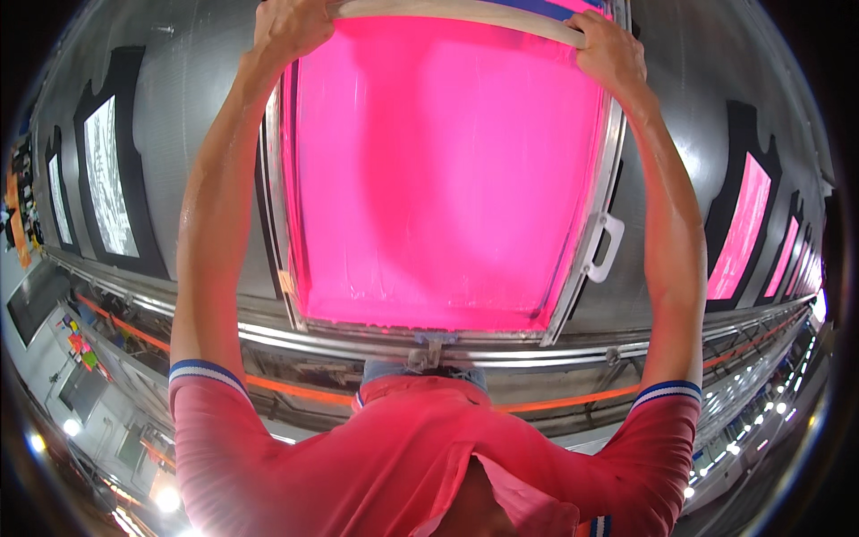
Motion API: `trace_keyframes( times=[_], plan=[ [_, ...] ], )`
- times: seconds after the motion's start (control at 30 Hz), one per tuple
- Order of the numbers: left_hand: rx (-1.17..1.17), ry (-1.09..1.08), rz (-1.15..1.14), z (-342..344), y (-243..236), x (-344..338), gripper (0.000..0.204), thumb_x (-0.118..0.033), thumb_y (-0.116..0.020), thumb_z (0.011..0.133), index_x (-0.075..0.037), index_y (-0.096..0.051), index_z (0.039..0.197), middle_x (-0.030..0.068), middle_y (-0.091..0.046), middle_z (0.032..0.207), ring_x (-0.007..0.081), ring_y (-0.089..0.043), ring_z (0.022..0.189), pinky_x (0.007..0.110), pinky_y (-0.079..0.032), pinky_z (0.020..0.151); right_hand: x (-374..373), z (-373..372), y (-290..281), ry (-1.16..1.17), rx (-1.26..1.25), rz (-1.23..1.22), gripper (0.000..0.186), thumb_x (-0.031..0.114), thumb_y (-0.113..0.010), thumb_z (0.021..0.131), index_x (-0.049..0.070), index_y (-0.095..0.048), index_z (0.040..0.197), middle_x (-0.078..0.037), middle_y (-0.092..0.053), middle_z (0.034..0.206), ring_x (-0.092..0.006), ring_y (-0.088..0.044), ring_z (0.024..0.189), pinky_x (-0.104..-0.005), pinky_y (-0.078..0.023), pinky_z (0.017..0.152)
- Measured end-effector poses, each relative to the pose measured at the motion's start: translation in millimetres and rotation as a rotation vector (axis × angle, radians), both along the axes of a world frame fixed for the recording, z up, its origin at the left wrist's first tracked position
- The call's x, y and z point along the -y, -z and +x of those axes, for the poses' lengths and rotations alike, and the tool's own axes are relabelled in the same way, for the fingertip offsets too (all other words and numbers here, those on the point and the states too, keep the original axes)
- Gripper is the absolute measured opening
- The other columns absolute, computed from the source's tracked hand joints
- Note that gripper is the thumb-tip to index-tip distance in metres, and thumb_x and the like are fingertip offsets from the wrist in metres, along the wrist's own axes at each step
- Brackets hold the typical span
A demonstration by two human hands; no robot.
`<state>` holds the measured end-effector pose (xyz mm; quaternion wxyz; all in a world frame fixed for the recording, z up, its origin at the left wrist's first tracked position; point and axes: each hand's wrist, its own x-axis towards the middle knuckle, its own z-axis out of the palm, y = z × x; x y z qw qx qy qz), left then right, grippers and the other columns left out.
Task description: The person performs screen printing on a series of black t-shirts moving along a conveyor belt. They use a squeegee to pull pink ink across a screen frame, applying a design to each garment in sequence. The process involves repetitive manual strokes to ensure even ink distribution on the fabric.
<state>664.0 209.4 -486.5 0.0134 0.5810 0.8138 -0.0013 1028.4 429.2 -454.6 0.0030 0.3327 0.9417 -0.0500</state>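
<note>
Both my arms reach to the far end of a screen printing frame (612,179), whose mesh (501,161) is coated in bright pink ink. A long squeegee with a pale wooden handle (456,11) spans the frame there. At its left end my left hand (293,25) is closed around the wood. My right hand (612,52) grips the right end, fingers wrapped over it. Beyond the handle shows a strip of blue and pink, cut off by the picture's top edge. A broad shadow falls across the inked mesh.
Black garment pieces with white prints (109,179) lie on the grey table (680,161) to the left; others with pink prints (741,228) lie to the right. A white handle (608,247) juts from the frame's right side. Metal rails (501,360) run along the table's near edge.
</note>
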Motion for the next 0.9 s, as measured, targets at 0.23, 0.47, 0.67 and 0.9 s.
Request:
trace_keyframes(
  times=[0.23,0.47,0.67,0.9],
  plan=[
    [-0.001,0.022,0.051,63.1,0.0,98.5,0.042,-0.008,-0.063,0.082,-0.029,-0.076,0.117,0.0057,-0.074,0.076,0.0240,-0.068,0.061,0.038,-0.056,0.059,93.1,56.3,-2.9,0.005,0.016,-0.070,0.034,0.006,-0.057,0.080,0.015,-0.071,0.111,-0.004,-0.067,0.103,-0.0307,-0.067,0.098,-0.0447,-0.054,0.085],
    [0.063,0.014,0.105,134.3,5.3,217.2,0.041,-0.005,-0.064,0.080,-0.026,-0.077,0.114,0.0051,-0.077,0.091,0.0248,-0.072,0.069,0.038,-0.057,0.062,205.6,123.3,-9.5,0.009,0.001,-0.149,0.035,0.002,-0.059,0.079,0.011,-0.069,0.112,-0.005,-0.066,0.103,-0.0285,-0.066,0.100,-0.0430,-0.055,0.085],
    [0.135,-0.087,-0.057,210.2,-18.0,317.1,0.043,-0.005,-0.063,0.078,-0.025,-0.076,0.114,0.0023,-0.075,0.108,0.0269,-0.073,0.082,0.039,-0.059,0.070,306.1,186.4,-13.7,-0.018,-0.017,-0.183,0.033,0.003,-0.060,0.078,0.008,-0.069,0.109,-0.008,-0.065,0.100,-0.0291,-0.065,0.098,-0.0433,-0.054,0.083],
    [0.270,-0.001,0.152,263.7,-17.9,403.8,0.040,-0.001,-0.062,0.071,-0.021,-0.075,0.104,0.0074,-0.073,0.094,0.0353,-0.069,0.079,0.047,-0.055,0.066,395.2,245.9,-15.2,-0.031,-0.116,-0.206,0.028,0.002,-0.061,0.073,0.005,-0.069,0.100,-0.009,-0.063,0.096,-0.0308,-0.063,0.094,-0.0439,-0.053,0.079]
  ],
)
